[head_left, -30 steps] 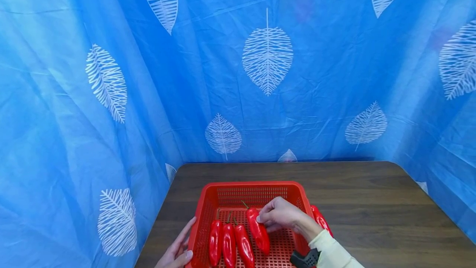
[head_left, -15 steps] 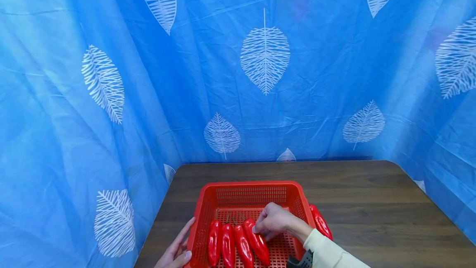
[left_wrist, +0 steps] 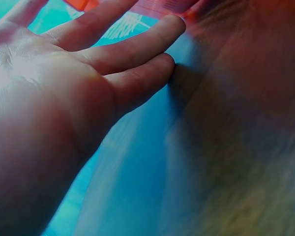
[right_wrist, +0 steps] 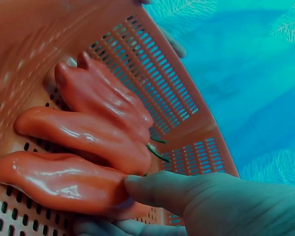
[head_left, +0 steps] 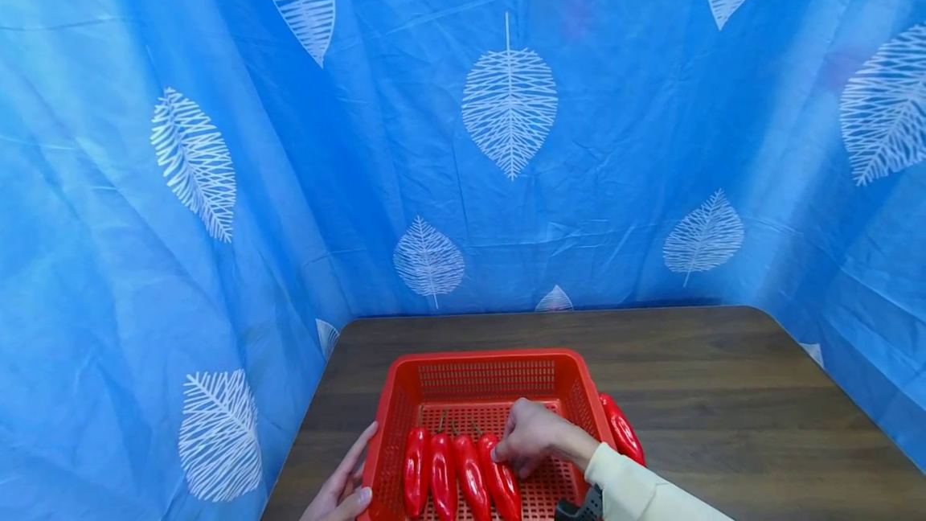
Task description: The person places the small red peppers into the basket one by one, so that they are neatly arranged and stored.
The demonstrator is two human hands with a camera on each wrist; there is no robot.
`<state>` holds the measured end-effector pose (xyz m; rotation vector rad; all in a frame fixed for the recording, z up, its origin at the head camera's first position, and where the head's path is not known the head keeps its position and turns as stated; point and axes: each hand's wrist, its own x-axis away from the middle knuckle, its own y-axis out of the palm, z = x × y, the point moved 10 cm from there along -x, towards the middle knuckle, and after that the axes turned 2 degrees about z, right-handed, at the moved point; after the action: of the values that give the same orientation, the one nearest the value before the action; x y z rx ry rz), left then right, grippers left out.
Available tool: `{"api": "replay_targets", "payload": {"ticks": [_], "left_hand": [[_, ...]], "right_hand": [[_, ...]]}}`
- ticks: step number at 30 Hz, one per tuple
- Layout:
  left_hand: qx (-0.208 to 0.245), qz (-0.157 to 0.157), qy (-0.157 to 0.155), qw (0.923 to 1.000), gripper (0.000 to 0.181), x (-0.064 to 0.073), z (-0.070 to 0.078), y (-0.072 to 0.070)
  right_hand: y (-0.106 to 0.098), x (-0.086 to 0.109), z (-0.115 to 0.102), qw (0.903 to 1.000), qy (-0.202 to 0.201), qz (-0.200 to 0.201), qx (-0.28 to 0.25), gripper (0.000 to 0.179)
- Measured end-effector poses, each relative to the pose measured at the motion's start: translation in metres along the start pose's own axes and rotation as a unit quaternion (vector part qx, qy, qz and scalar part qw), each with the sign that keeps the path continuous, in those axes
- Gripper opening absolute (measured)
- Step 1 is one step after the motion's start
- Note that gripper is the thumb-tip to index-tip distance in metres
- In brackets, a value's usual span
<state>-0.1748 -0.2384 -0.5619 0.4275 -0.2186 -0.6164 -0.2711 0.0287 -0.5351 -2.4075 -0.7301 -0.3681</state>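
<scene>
Several long, glossy red peppers [head_left: 472,477] with green stems lie side by side in a red plastic basket [head_left: 486,358]. At the right end of that row, my right hand [head_left: 534,434] pinches a red pepper [head_left: 497,473] low over the basket floor. In the right wrist view the thumb [right_wrist: 152,189] presses its stem end, with other fingers under its side. My left hand [head_left: 340,482] rests against the basket's left side, thumb by the rim. The left wrist view shows its fingers [left_wrist: 132,49] extended and spread.
One more red pepper [head_left: 622,429] lies on the dark wooden table [head_left: 709,392], just outside the basket's right wall. Blue curtains [head_left: 506,223] with white leaf prints hang behind the table and at both sides.
My right hand has lowered the pepper into line beside the others, its stem end coming down toward the row. The left hand stays at the basket's side.
</scene>
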Motion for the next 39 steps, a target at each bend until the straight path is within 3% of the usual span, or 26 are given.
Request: {"api": "replay_targets", "payload": {"ticks": [6, 15, 29, 39], "left_hand": [[-0.005, -0.005, 0.004, 1.0, 0.064, 0.0, 0.0, 0.0], [-0.007, 0.032, -0.014, 0.9993, 0.059, 0.0, -0.001, -0.007], [-0.02, 0.012, -0.001, 0.9997, 0.067, 0.001, 0.003, -0.001], [-0.022, 0.022, -0.009, 0.9995, 0.064, 0.0, 0.002, -0.004]], "right_hand": [[-0.002, 0.0, -0.002, 0.9999, -0.009, -0.007, 0.009, 0.019], [-0.023, 0.001, -0.013, 0.9983, -0.049, 0.033, 0.003, 0.017], [-0.049, 0.015, -0.025, 0.9893, -0.079, -0.039, -0.117, 0.029], [-0.091, 0.036, -0.019, 0.9764, -0.103, -0.067, -0.178, 0.043]]}}
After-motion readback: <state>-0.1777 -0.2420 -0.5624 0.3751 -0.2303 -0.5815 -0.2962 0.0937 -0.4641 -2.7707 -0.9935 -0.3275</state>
